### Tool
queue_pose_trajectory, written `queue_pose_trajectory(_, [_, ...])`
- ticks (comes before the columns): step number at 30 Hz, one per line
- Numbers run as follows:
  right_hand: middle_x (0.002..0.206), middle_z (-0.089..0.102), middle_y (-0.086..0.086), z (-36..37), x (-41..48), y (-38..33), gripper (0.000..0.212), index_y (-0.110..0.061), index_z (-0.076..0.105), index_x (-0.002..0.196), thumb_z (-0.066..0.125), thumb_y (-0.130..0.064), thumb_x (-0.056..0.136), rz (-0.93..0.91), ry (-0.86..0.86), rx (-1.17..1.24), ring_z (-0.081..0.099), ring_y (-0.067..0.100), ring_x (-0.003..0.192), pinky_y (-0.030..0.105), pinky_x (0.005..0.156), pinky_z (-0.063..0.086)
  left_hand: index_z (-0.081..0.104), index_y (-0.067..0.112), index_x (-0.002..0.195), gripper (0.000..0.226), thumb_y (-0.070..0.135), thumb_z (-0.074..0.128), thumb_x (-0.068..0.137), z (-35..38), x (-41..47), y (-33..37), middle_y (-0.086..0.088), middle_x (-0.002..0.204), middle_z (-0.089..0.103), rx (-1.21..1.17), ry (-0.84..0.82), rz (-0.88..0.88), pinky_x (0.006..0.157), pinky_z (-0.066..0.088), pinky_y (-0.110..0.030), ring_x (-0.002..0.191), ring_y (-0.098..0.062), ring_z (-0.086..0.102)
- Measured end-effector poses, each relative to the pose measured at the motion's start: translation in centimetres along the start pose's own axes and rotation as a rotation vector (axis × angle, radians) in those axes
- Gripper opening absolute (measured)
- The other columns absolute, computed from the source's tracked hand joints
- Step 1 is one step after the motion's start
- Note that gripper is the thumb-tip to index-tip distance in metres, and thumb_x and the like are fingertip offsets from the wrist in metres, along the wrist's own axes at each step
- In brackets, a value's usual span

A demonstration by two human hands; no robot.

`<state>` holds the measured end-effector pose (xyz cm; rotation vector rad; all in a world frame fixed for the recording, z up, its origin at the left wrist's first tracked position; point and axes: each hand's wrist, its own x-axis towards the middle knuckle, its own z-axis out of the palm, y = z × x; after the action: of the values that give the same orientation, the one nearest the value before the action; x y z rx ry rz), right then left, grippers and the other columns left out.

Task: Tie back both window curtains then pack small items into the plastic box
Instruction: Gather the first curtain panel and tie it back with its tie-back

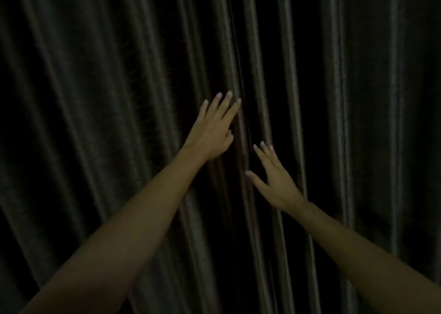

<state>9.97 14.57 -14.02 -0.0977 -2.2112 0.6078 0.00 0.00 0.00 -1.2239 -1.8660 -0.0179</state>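
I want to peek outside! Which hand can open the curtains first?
Probably the left hand: its fingers reach the gap between the curtains; the right hand sits lower, beside it.

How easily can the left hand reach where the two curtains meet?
Probably yes: the left hand is open, its fingertips right beside the middle edge of the curtains, nothing in between.

— From where does the view look?
— From the person's head, facing forward at the dark curtains point(107, 98), which fill the picture.
— How near?
— Close. The left hand point(211, 129) and right hand point(276, 181) reach in from the near bottom corners to the far middle.
— Other views?
— This is the only one.
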Motion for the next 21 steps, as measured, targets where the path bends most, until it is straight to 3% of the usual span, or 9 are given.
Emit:
queue_pose_trajectory(3, [0.160, -0.005, -0.016, 1.2, 2.7, -0.4, 0.076, -0.032, 0.004, 0.154, 0.041, -0.060, 0.095, -0.029, 0.020, 0.085, -0.014, -0.002, 0.143, 0.026, 0.114, 0.004, 0.012, 0.015, 0.153, 0.069, 0.023, 0.045, 0.093, 0.1, 3.4, -0.6, -0.010, 0.161, 0.006, 0.146, 0.139, 0.106, 0.119, -0.001, -0.045, 0.149, -0.026, 0.001])
queue_pose_trajectory(6, [0.161, 0.000, -0.013, 2.7, 6.0, -0.2, 0.081, -0.026, 0.001, 0.155, 0.042, -0.060, 0.094, -0.053, 0.052, 0.150, -0.007, -0.002, 0.144, 0.028, 0.119, 0.009, 0.026, 0.012, 0.150, 0.061, 0.026, 0.043, 0.093, 0.0, 6.9, -2.1, -0.014, 0.160, 0.010, 0.302, 0.138, 0.183, 0.118, -0.004, -0.046, 0.149, -0.027, 0.004])
queue_pose_trajectory(8, [0.162, 0.004, -0.009, 3.4, 8.2, 0.5, 0.085, -0.024, -0.002, 0.154, 0.046, -0.058, 0.093, -0.066, 0.097, 0.204, 0.003, 0.000, 0.145, 0.028, 0.119, 0.014, 0.049, 0.009, 0.137, 0.049, 0.031, 0.037, 0.096, -0.1, 8.8, -3.4, -0.016, 0.159, 0.017, 0.378, 0.151, 0.191, 0.118, -0.002, -0.046, 0.149, -0.028, 0.009])
queue_pose_trajectory(10, [0.162, 0.005, -0.008, 4.4, 10.2, 0.8, 0.087, -0.026, -0.004, 0.154, 0.050, -0.057, 0.093, -0.096, 0.111, 0.280, 0.008, 0.002, 0.147, 0.027, 0.119, 0.016, 0.066, 0.007, 0.116, 0.052, 0.040, 0.029, 0.098, -0.6, 10.5, -4.4, -0.017, 0.156, 0.025, 0.423, 0.127, 0.188, 0.119, 0.003, -0.045, 0.148, -0.028, 0.013])
queue_pose_trajectory(13, [0.162, 0.000, -0.009, 6.2, 12.2, 0.8, 0.074, -0.026, -0.004, 0.154, 0.041, -0.049, 0.100, -0.161, 0.089, 0.290, 0.001, 0.004, 0.148, 0.029, 0.121, 0.011, 0.070, 0.004, 0.106, 0.056, 0.046, 0.033, 0.097, -1.2, 12.0, -5.8, -0.019, 0.152, 0.034, 0.563, 0.067, 0.177, 0.119, 0.009, -0.046, 0.146, -0.029, 0.021])
queue_pose_trajectory(15, [0.161, 0.002, -0.007, 7.8, 13.5, 0.6, 0.062, -0.024, 0.000, 0.152, 0.032, -0.040, 0.102, -0.221, 0.118, 0.258, 0.001, 0.009, 0.149, 0.035, 0.122, 0.011, 0.068, 0.002, 0.109, 0.041, 0.036, 0.049, 0.093, -0.8, 12.6, -7.1, -0.020, 0.148, 0.040, 0.698, 0.021, 0.174, 0.119, 0.012, -0.046, 0.144, -0.029, 0.027])
queue_pose_trajectory(17, [0.160, 0.005, -0.007, 9.4, 14.6, 0.0, 0.058, -0.019, 0.008, 0.153, 0.030, -0.035, 0.101, -0.254, 0.129, 0.277, 0.004, 0.011, 0.149, 0.035, 0.122, 0.011, 0.067, 0.003, 0.108, 0.030, 0.019, 0.056, 0.085, 0.4, 12.5, -8.4, -0.021, 0.138, 0.052, 0.809, -0.067, 0.155, 0.115, 0.025, -0.047, 0.135, -0.029, 0.043])
queue_pose_trajectory(19, [0.160, 0.009, -0.006, 10.7, 15.5, -0.8, 0.057, -0.017, 0.016, 0.153, 0.030, -0.035, 0.101, -0.289, 0.121, 0.304, 0.006, 0.010, 0.149, 0.033, 0.121, 0.010, 0.069, 0.006, 0.104, 0.036, 0.012, 0.042, 0.082, 1.3, 12.2, -9.5, -0.019, 0.126, 0.062, 0.824, -0.136, 0.201, 0.104, 0.042, -0.045, 0.121, -0.028, 0.059])
queue_pose_trajectory(21, [0.161, 0.011, -0.004, 11.8, 16.0, -2.0, 0.056, -0.016, 0.017, 0.153, 0.031, -0.034, 0.102, -0.326, 0.108, 0.336, 0.006, 0.010, 0.149, 0.030, 0.121, 0.008, 0.065, 0.005, 0.117, 0.050, 0.015, 0.029, 0.084, 2.0, 11.7, -10.5, -0.020, 0.132, 0.058, 0.832, -0.171, 0.170, 0.101, 0.045, -0.043, 0.122, -0.029, 0.057])
